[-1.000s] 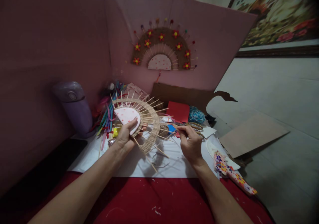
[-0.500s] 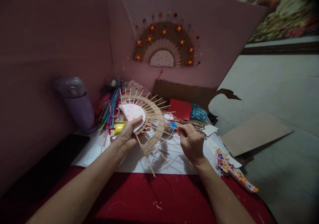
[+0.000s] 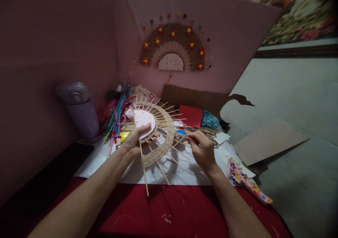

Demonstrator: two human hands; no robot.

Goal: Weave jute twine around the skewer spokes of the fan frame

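My left hand (image 3: pixel 136 139) grips a half-round craft piece by its centre, thumb on top and fingers underneath. That centre is a white padded half-disc (image 3: pixel 144 123) with pink dots. Thin wooden sticks (image 3: pixel 170 156) fan out from it, and a band of woven jute twine (image 3: pixel 169 125) runs across them in an arc. Right of the band, my right hand (image 3: pixel 202 148) is closed in a pinch on what looks like a strand of the twine (image 3: pixel 179 141) leading from the band. The fingertips partly hide that strand.
Scissors (image 3: pixel 208 131), a red card (image 3: pixel 190 116) and blue yarn (image 3: pixel 210 119) lie behind my right hand. Pipe cleaners (image 3: pixel 118 114) and a purple bottle (image 3: pixel 81 111) are on the left. A finished half-round decoration (image 3: pixel 173 33) hangs on the pink board; flowered fabric (image 3: pixel 248 181) lies right.
The craft piece has turned clockwise in my left hand, its lower sticks swinging toward the left and down. My right hand has shifted slightly left, still pinching.
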